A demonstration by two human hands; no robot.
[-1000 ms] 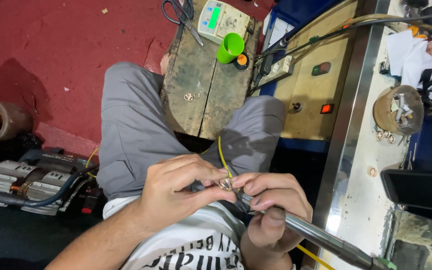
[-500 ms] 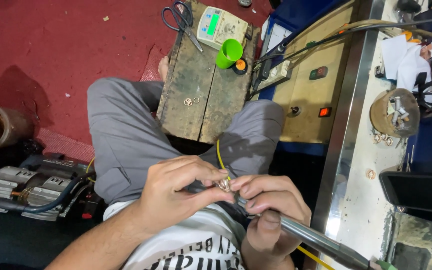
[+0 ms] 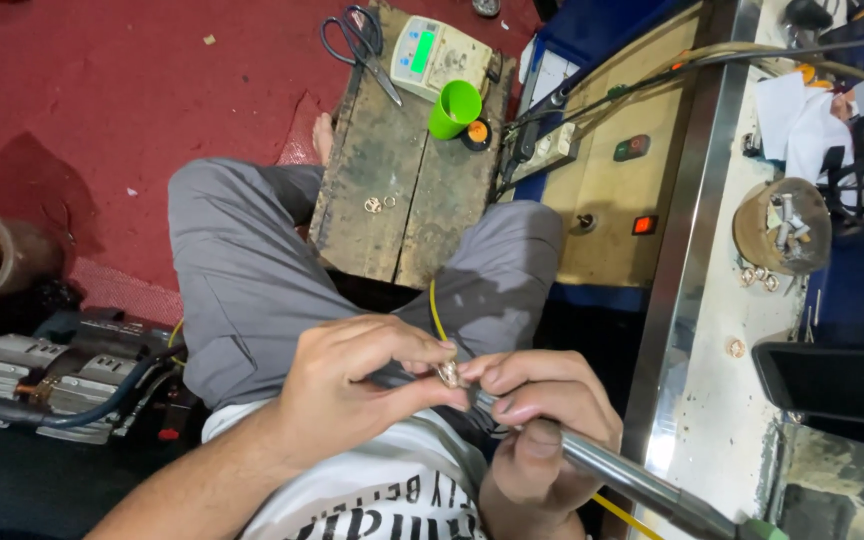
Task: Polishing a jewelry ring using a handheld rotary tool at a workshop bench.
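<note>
My left hand (image 3: 357, 390) pinches a small metal ring (image 3: 448, 374) between thumb and fingers, right over my lap. My right hand (image 3: 537, 440) grips a long grey metal rod (image 3: 642, 485) that runs down to the lower right; its tip meets the ring between both hands. A thin yellow wire (image 3: 436, 312) rises from the ring across my grey trousers. The rod's tip is partly hidden by my fingers.
A worn wooden block (image 3: 402, 190) stands between my knees, carrying two small rings (image 3: 379, 204), a green cup (image 3: 453, 108), scissors (image 3: 357, 45) and a small scale (image 3: 435, 57). A steel-edged bench (image 3: 687, 290) with a tin of bolts (image 3: 782, 225) is at right. Machine parts (image 3: 42, 375) lie at left on red carpet.
The view has shifted slightly; both hands stay together on the ring and rod with no clear change of grip.
</note>
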